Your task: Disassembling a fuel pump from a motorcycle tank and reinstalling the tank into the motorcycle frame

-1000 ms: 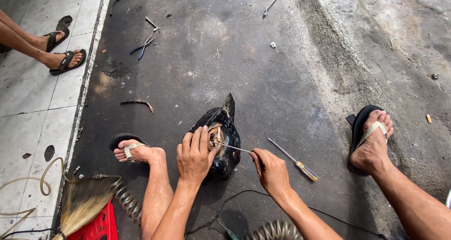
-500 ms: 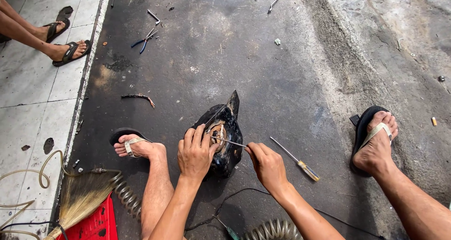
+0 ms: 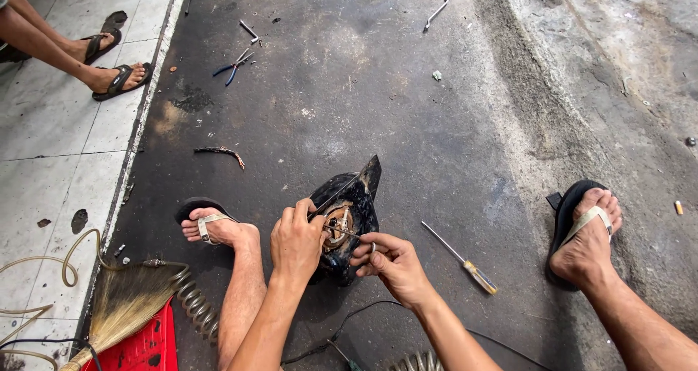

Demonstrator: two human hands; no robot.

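Observation:
A black plastic vehicle cover point(image 3: 356, 196) with a round metal fitting inside lies on the dark oily floor between my feet. My left hand point(image 3: 297, 242) grips the cover's left edge, with the fingers curled over it. My right hand point(image 3: 389, 260) is closed on a thin metal tool whose tip points left into the fitting. A screwdriver with a yellow handle point(image 3: 462, 258) lies on the floor just right of my right hand.
My sandalled feet rest at left point(image 3: 211, 226) and right point(image 3: 585, 236). Blue-handled pliers point(image 3: 233, 66) and a metal piece point(image 3: 436, 11) lie farther off. Another person's feet point(image 3: 109, 62) are at top left. A broom point(image 3: 120, 309), red crate, coiled hose and cable lie near me.
The view has shifted slightly. My right hand has moved in closer to the cover, bringing the thin tool's tip into the fitting. My left hand stays on the cover.

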